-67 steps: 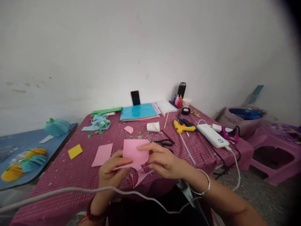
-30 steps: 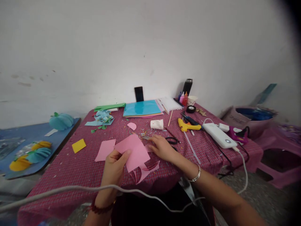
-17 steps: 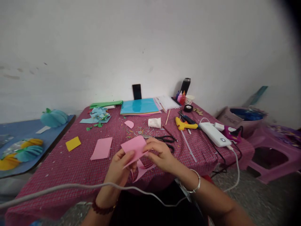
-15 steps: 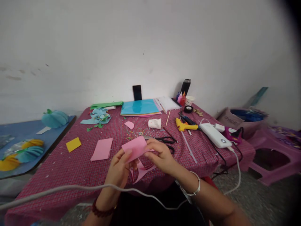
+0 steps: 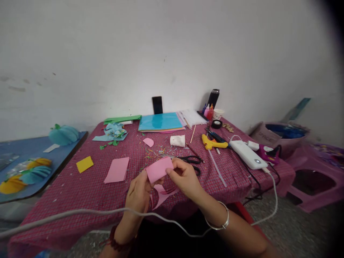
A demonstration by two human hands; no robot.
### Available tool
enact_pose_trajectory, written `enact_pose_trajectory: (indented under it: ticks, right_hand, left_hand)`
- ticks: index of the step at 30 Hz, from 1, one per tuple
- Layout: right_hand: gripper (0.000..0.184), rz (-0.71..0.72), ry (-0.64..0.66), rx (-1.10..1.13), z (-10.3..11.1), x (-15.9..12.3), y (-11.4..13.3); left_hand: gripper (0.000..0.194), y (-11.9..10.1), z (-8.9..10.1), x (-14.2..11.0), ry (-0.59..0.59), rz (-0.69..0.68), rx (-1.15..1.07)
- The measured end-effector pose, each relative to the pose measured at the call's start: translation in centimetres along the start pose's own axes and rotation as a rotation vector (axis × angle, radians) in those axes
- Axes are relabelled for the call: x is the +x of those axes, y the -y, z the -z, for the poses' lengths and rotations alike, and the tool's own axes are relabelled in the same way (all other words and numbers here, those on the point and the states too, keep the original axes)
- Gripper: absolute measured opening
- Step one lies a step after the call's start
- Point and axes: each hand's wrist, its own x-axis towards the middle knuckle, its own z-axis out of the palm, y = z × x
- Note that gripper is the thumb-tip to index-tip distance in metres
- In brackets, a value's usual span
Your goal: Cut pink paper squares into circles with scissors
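Observation:
Between my two hands is a pink piece of paper (image 5: 159,169), held above the near edge of the table. My left hand (image 5: 138,193) grips its left side from below. The thumb and fingers of my right hand (image 5: 185,177) pinch its right end. Pink paper scraps (image 5: 161,197) with curved cut edges lie just under my hands. Black-handled scissors (image 5: 192,159) rest behind my right hand, their blades partly hidden by the paper. To the left lies a small stack of pink paper sheets (image 5: 117,170), and a pink half-round piece (image 5: 148,142) is farther back.
A yellow glue gun (image 5: 212,142), a white power bank (image 5: 247,154) and a paper cup (image 5: 177,141) lie on the checked tablecloth (image 5: 88,190). Coloured sheets (image 5: 160,122) are at the back. A white cable (image 5: 88,212) crosses in front of my wrists. Paper pumpkins (image 5: 63,135) sit at left.
The pink paper has shifted slightly right and now looks shorter and more folded over. My left hand has moved right along with it, and its fingers are less visible.

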Motion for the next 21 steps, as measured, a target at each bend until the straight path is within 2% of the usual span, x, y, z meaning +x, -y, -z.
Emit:
enact_pose_trajectory:
  ticks: [4, 13, 21]
  right_hand:
    - [0.02, 0.024, -0.001, -0.06, 0.2, 0.0, 0.0]
    - [0.021, 0.108, -0.009, -0.141, 0.1, -0.1, 0.2]
    - [0.02, 0.086, -0.028, -0.157, -0.4, -0.1, 0.0]
  left_hand:
    - [0.048, 0.6, 0.2, -0.1, 0.007, 0.045, -0.066]
    - [0.037, 1.8, 0.9, 0.1, 0.085, 0.027, 0.069]
    - [0.037, 1.3, 0.3, 0.0, 0.006, 0.027, 0.054]
